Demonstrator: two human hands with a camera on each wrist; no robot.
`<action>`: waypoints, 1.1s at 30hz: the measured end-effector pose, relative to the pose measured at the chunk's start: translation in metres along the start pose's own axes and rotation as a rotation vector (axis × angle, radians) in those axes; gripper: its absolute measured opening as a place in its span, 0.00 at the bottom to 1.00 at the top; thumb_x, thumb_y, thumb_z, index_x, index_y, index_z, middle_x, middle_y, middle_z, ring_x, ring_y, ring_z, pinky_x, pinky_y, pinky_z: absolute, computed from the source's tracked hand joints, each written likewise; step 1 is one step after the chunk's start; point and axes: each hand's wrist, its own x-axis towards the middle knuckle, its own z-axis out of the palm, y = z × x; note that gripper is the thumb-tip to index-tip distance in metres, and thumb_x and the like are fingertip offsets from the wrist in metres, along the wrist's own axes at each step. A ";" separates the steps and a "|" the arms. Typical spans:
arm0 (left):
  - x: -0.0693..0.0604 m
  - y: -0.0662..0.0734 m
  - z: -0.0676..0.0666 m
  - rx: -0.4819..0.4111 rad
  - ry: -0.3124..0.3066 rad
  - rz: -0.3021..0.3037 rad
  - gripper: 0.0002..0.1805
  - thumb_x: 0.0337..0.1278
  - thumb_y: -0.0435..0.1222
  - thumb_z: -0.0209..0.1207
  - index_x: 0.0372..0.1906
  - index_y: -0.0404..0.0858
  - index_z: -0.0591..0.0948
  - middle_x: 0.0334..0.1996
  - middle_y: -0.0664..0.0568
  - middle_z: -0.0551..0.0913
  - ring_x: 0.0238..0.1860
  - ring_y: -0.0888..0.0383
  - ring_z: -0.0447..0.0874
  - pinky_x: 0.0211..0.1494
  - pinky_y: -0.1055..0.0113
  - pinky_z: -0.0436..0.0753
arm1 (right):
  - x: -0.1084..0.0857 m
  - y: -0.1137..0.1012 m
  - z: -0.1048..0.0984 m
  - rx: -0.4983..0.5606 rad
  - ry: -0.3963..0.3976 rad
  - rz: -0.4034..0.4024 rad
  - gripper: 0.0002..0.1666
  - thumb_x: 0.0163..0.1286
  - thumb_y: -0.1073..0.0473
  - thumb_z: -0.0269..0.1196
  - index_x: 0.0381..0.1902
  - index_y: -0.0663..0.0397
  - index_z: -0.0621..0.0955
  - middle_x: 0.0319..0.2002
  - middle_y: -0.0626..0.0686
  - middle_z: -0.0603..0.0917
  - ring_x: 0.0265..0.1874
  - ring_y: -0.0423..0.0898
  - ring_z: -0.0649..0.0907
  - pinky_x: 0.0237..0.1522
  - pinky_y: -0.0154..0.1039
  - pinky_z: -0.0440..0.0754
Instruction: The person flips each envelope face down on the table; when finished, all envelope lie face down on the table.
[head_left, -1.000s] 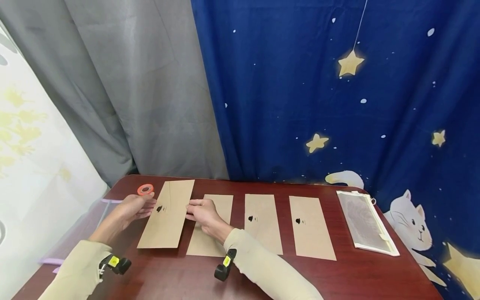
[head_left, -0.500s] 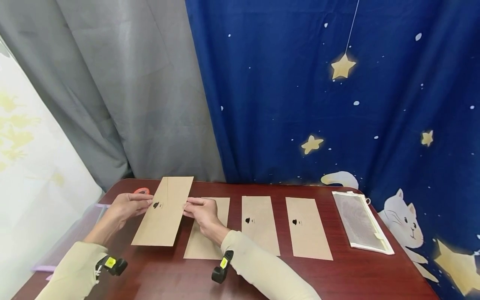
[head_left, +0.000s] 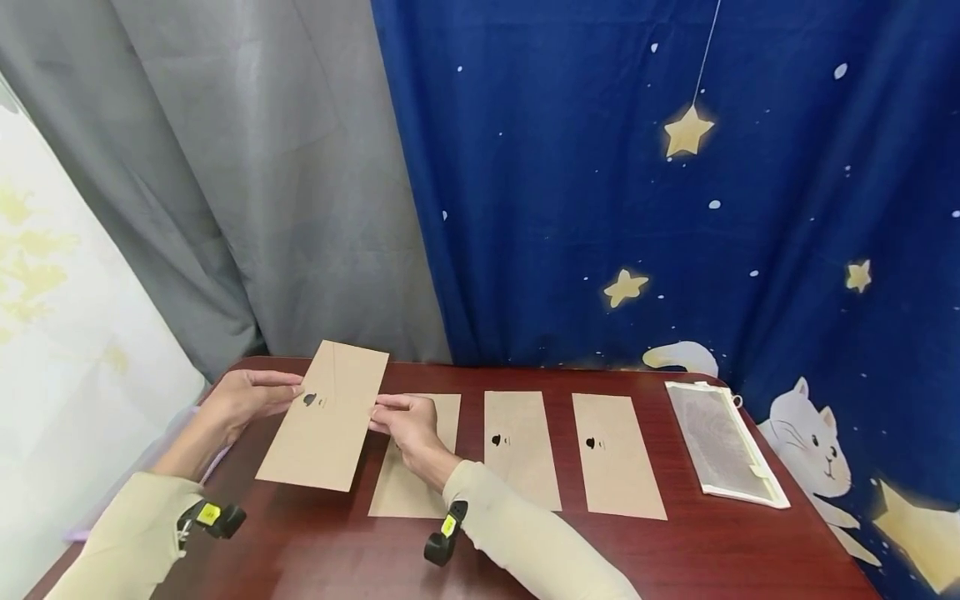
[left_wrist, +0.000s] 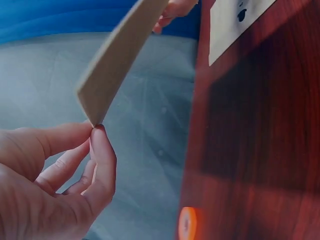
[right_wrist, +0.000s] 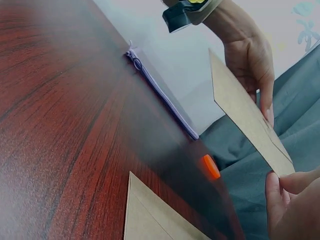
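Note:
Above the left part of the table, both hands hold a brown paper envelope (head_left: 326,433) with a small black hat print. My left hand (head_left: 243,398) pinches its left edge between thumb and fingers; the left wrist view shows this pinch at one corner of the visible edge. At the opposite edge, my right hand (head_left: 408,423) pinches with thumb and fingertips. The envelope tilts, its left side higher than its right. Under the right hand lies a second envelope (head_left: 405,496), partly covered. A third envelope (head_left: 525,471) and a fourth envelope (head_left: 622,471) lie to the right in a row.
A white-edged mesh zip pouch (head_left: 712,442) lies at the table's right end. An orange ring-shaped roll (right_wrist: 211,167) sits near the table edge on the left, hidden in the head view. A purple-edged pouch (right_wrist: 162,97) lies along the left edge. Curtains hang behind the table.
The held envelope has risen and tilted, its left side going up with the left hand. The orange roll has become hidden in the head view. The right hand has barely moved.

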 end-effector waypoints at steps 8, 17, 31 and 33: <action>-0.002 0.014 -0.004 -0.059 -0.070 -0.019 0.17 0.62 0.30 0.65 0.54 0.26 0.83 0.33 0.61 0.90 0.36 0.67 0.89 0.44 0.71 0.89 | 0.002 0.007 0.000 0.028 -0.020 0.001 0.14 0.59 0.79 0.66 0.44 0.73 0.86 0.38 0.63 0.89 0.32 0.44 0.89 0.43 0.40 0.91; -0.002 0.025 -0.004 -0.134 -0.143 -0.006 0.11 0.64 0.25 0.60 0.43 0.39 0.89 0.34 0.61 0.90 0.37 0.68 0.89 0.45 0.71 0.89 | 0.002 0.012 -0.001 0.007 -0.049 0.010 0.12 0.59 0.77 0.68 0.42 0.72 0.87 0.37 0.62 0.90 0.30 0.43 0.89 0.42 0.40 0.91; -0.009 0.038 -0.006 -0.103 -0.157 -0.026 0.12 0.66 0.26 0.59 0.39 0.43 0.89 0.33 0.62 0.89 0.36 0.69 0.88 0.43 0.72 0.89 | 0.004 0.005 0.005 -0.125 -0.095 0.028 0.08 0.63 0.71 0.66 0.39 0.69 0.88 0.37 0.60 0.91 0.31 0.45 0.90 0.45 0.41 0.91; -0.011 0.041 -0.004 -0.104 -0.154 -0.025 0.13 0.66 0.26 0.59 0.40 0.44 0.89 0.33 0.63 0.89 0.35 0.69 0.88 0.43 0.73 0.89 | 0.006 -0.004 0.005 -0.249 -0.081 -0.049 0.08 0.65 0.67 0.66 0.39 0.66 0.89 0.37 0.58 0.91 0.34 0.50 0.91 0.43 0.41 0.91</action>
